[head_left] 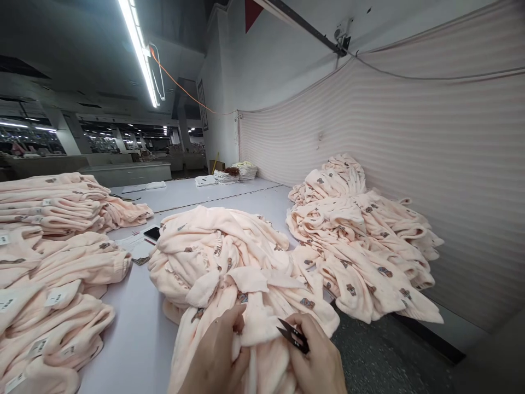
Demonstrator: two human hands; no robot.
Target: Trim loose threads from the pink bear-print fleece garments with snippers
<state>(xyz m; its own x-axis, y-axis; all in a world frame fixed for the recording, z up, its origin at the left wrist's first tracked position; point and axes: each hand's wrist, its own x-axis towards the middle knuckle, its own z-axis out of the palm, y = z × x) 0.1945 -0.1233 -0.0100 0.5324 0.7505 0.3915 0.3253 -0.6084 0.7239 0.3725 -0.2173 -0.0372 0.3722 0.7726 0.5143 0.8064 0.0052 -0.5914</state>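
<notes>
A pale pink fleece garment with small brown and blue printed figures [229,246] lies heaped on the table in front of me, its collar toward me. My left hand [223,350] pinches the fabric below the collar between bent fingers and thumb. In my right hand [314,350] is a pair of small black thread snips [294,336], blades parted and pointing left over the cloth. Some of the garment under both hands is hidden by them.
Folded pink garments with white labels [49,205] are stacked at the left. A loose heap of similar garments [361,235] lies at the right, overhanging the table edge. Behind the middle pile are a dark phone [152,234] and papers. White stacks [246,171] stand farther back.
</notes>
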